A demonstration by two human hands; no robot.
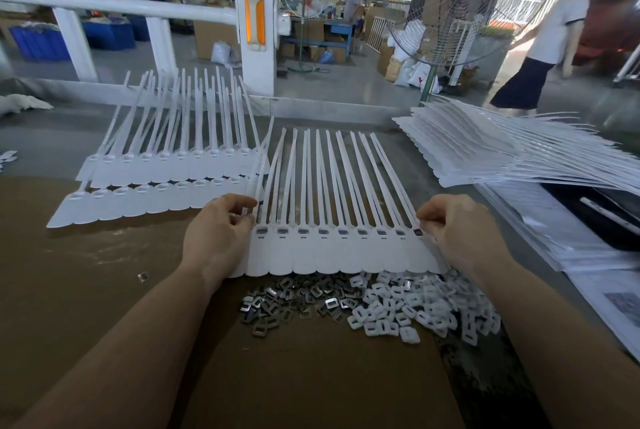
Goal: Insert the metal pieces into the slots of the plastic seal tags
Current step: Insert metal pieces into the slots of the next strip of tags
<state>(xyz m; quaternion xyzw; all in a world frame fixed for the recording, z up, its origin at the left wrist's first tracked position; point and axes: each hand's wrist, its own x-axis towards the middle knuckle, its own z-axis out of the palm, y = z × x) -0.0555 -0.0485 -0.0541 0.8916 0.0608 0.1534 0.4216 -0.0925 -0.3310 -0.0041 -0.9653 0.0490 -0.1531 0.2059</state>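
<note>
A joined row of white plastic seal tags [343,255] lies in front of me on the brown table, straps pointing away. Each visible slot holds a dark metal piece [323,231]. My left hand [221,231] pinches the row's left end at the strap bases. My right hand [457,231] pinches the right end beside the last slot. A heap of loose metal pieces [287,304] lies just below the row, next to a heap of small white plastic caps [415,307].
Two more tag rows [166,183] lie overlapped at the left. A thick stack of tag rows [491,151] rests at the right over papers [568,234]. One stray metal piece [142,276] sits on the table at left. A person walks past behind, near a standing fan [450,3].
</note>
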